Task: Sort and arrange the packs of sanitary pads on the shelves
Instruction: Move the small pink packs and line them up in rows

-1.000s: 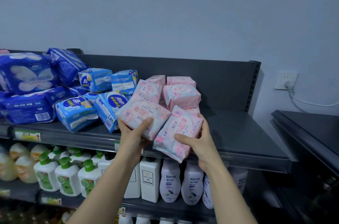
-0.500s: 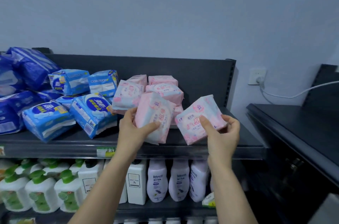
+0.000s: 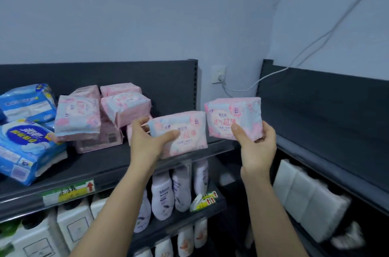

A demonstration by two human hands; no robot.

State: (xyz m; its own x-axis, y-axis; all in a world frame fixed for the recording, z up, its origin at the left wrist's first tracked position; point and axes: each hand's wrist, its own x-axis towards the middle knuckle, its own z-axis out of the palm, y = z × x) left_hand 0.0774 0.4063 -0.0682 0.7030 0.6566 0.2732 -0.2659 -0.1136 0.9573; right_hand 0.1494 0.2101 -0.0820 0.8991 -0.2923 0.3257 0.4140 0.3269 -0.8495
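While two pink packs are held up before the shelves, the remaining stock is seen lying unsorted. At far left, blue packs [image 3: 25, 149] are heaped on the top shelf [image 3: 101, 164], tilted and overlapping. Just beside them, a loose pile of pink packs [image 3: 101, 117] is stacked unevenly against the back panel. Next, the left grip [image 3: 147, 145] is closed round one pink pack [image 3: 185, 132], with the thumb laid across its front and the fingers curled behind its left end. This pack is held over the shelf's right end, near the pile. A second pink pack [image 3: 233, 117] is held edge to edge with it; whether the two touch cannot be told. It is pinched at its lower edge by the right grip [image 3: 256, 149], thumb in front and fingers behind, between the two shelf units. The adjoining shelf [image 3: 336, 147] is seen at far right. The packs are judged light, soft and squashy, with a slick film wrapper. A hold across the broad faces near one end is therefore judged best, since the thin sealed flaps would be likely to slip or crumple
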